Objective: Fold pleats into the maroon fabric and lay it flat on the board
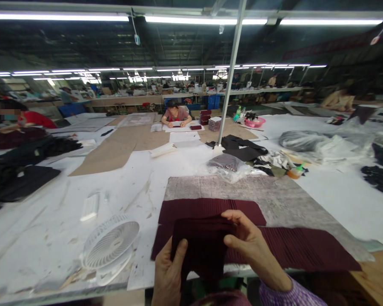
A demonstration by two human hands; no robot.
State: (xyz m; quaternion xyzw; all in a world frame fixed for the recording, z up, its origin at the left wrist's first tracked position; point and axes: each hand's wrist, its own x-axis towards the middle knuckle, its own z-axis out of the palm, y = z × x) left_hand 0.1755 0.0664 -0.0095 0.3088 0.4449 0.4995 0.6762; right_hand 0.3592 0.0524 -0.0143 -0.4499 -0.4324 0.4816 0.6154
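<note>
Both my hands hold a small dark maroon piece of fabric [201, 245] at the near edge of the table. My left hand [168, 274] grips its lower left side with the thumb on top. My right hand [249, 244] pinches its upper right corner. Under it lie two wider maroon ribbed knit panels [210, 209], spread flat on a grey felt mat [274, 197]. One panel runs out to the right [306, 253] toward the table's edge.
A white fan [110, 246] lies flat at my left, with a white block [91, 207] behind it. A clear bag of fabric [231, 166], dark garments [242, 146] and a metal pole [230, 72] stand beyond the mat. People sit at the far tables [176, 114].
</note>
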